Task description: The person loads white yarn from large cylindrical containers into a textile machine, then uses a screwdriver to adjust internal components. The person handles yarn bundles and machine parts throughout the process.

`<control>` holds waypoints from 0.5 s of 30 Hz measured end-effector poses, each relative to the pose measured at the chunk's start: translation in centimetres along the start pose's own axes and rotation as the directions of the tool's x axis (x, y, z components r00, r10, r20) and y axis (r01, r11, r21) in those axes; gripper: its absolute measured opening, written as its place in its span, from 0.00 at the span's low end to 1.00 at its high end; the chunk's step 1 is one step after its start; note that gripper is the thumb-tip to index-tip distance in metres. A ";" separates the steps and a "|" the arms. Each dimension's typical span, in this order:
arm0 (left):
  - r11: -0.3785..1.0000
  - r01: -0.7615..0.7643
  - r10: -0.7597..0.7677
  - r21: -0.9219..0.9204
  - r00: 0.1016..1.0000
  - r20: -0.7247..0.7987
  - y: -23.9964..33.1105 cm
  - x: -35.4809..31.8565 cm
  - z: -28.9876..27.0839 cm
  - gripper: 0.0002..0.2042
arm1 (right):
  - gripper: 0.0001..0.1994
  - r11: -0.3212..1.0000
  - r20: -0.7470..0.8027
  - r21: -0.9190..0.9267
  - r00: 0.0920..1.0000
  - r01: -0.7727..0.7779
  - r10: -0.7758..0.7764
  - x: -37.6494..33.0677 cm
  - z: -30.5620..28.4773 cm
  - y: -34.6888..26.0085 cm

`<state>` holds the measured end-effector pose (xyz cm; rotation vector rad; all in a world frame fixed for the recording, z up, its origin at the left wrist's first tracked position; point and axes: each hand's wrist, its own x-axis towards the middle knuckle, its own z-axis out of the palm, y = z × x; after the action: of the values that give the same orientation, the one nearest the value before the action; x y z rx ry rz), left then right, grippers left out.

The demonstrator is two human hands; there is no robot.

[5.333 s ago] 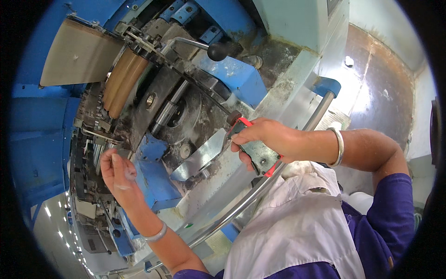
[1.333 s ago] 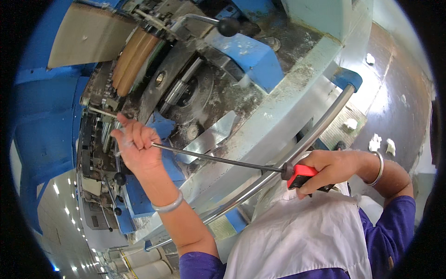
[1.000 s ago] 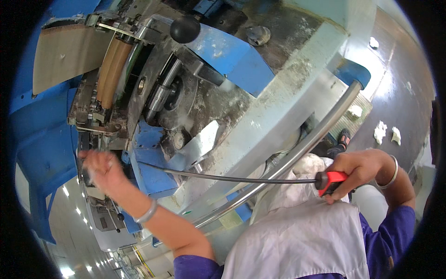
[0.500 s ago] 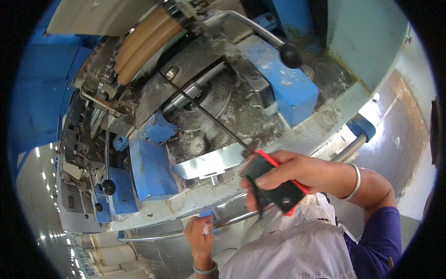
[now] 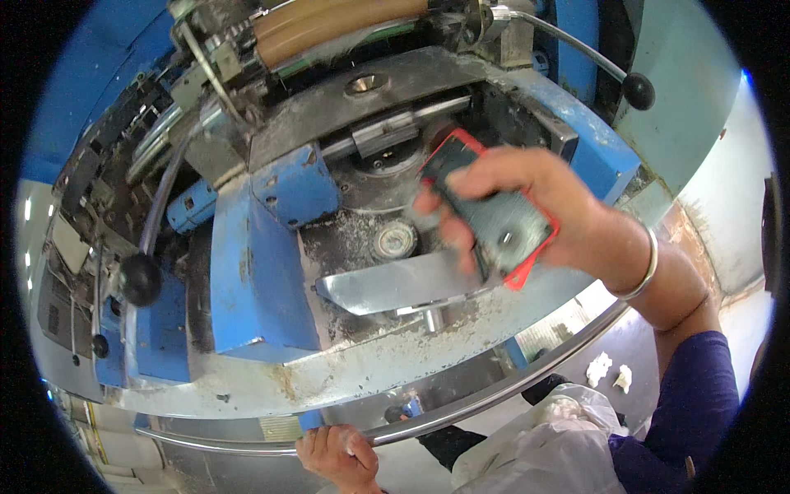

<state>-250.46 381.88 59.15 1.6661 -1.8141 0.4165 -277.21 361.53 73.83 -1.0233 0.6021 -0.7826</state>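
Note:
My right hand point(image 5: 510, 206) is closed around the black, red-edged body of a hand-held tool point(image 5: 502, 226), raised over the right side of the machine bed. The tool's thin rod cannot be made out now; its front end is blurred. Below the tool lies a shiny metal plate point(image 5: 395, 284), its right end partly hidden by my fingers. Beside it sits a round metal cap point(image 5: 395, 240) among dust and lint. At the lower edge, my left hand point(image 5: 339, 455) has its fingers curled over the curved steel rail point(image 5: 461, 418); a bit of white fluff shows near its thumb.
Blue machine housings point(image 5: 259, 280) flank the dusty recess. Levers with black ball knobs stand at left point(image 5: 141, 279) and upper right point(image 5: 638, 90). Brown rollers point(image 5: 337, 29) run across the back. White fluff clumps point(image 5: 599, 369) lie on the floor at right.
The view has swung closer to the machine. My right hand has moved up and right with the tool, its rod no longer plainly seen. My left hand has come down onto the rail.

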 end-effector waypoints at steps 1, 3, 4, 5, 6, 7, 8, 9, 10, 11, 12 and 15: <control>1.000 0.016 -0.015 0.015 1.000 -0.023 0.2 -0.1 0.2 0.14 | 0.20 0.995 -0.037 0.081 0.998 -0.050 0.053 -0.1 -0.5 -0.3; 0.998 0.031 -0.027 0.050 0.997 -0.074 0.4 -0.1 0.6 0.16 | 0.21 0.997 -0.093 0.049 0.994 0.060 -0.055 -0.1 -1.4 -0.6; 0.997 0.034 -0.026 0.071 0.994 -0.103 0.4 -0.1 0.7 0.17 | 0.19 0.994 -0.188 0.072 0.980 0.086 -0.071 0.0 -1.8 -0.6; 0.995 0.037 -0.024 0.095 0.991 -0.131 0.5 -0.2 0.8 0.17 | 0.19 0.987 -0.131 0.093 0.984 0.133 -0.120 -0.4 -2.2 -0.6; 0.995 0.035 -0.019 0.095 0.987 -0.158 0.5 -0.2 0.9 0.18 | 0.19 0.980 -0.130 0.109 0.980 0.167 -0.152 -0.8 -2.6 -0.5; 0.995 0.029 -0.012 0.094 0.983 -0.182 0.4 -0.2 1.1 0.18 | 0.19 0.980 -0.083 0.096 0.982 0.177 -0.169 -1.1 -2.9 -0.2; 0.996 0.018 0.001 0.090 0.978 -0.207 0.3 -0.2 1.2 0.18 | 0.20 0.981 -0.054 0.084 0.984 0.172 -0.168 -1.6 -3.2 0.0; 0.997 0.011 0.005 0.076 0.978 -0.211 0.2 -0.2 1.4 0.18 | 0.21 0.983 -0.001 0.080 0.986 0.167 -0.167 -2.2 -3.4 0.2; 0.998 0.006 0.008 0.063 0.978 -0.211 0.1 -0.3 1.5 0.18 | 0.22 0.984 0.052 0.078 0.985 0.158 -0.162 -2.8 -3.5 0.5; 0.999 0.002 0.009 0.051 0.977 -0.211 0.0 -0.3 1.6 0.18 | 0.23 0.984 0.089 0.090 0.983 0.153 -0.161 -3.3 -3.6 0.7; 0.998 0.004 0.010 0.060 0.975 -0.224 0.0 -0.5 1.7 0.19 | 0.24 0.987 0.092 0.065 0.984 0.147 -0.152 -3.9 -3.6 1.0; 0.995 0.015 0.010 0.097 0.966 -0.258 -0.3 -0.8 2.1 0.19 | 0.26 0.991 0.116 0.050 0.985 0.122 -0.127 -5.5 -3.3 2.1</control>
<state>-250.61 381.14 57.01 1.5952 -1.6211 0.6982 -282.32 364.88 71.00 -1.0681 0.4207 -0.8347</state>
